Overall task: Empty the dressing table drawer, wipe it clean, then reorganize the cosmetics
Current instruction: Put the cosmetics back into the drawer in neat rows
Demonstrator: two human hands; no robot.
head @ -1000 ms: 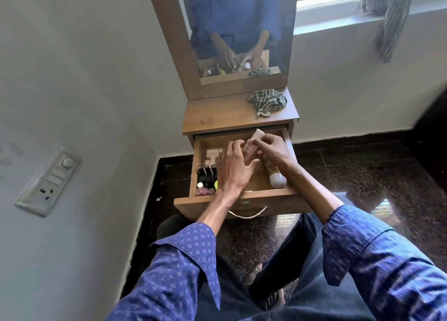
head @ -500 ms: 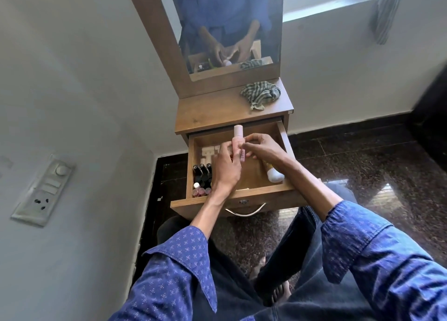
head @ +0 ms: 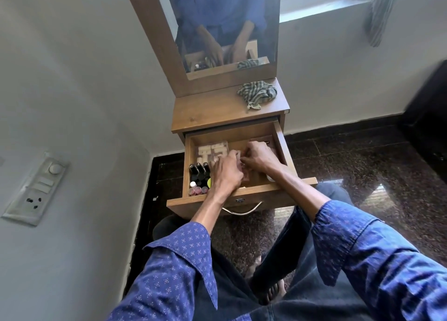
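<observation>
The wooden drawer (head: 244, 192) of the dressing table stands pulled out. Both my hands are low inside it, in the middle. My left hand (head: 226, 173) curls over a pink tube (head: 244, 173) that lies on the drawer floor, mostly hidden. My right hand (head: 258, 157) pinches the same tube from the right. Black-capped bottles (head: 199, 171) and small pink-topped ones (head: 197, 190) stand in rows at the drawer's left. Beige sticks (head: 212, 152) lie at the back left. A white cap (head: 270, 178) shows under my right wrist.
A checked cloth (head: 257, 92) lies crumpled on the table top (head: 212, 112), below the mirror (head: 229, 25). A switch panel (head: 36, 187) is on the left wall. Dark polished floor (head: 350, 166) spreads to the right; my knees are under the drawer front.
The pink tube was held upright above the drawer; both hands have lowered it and it now lies flat inside. The camera has shifted a little.
</observation>
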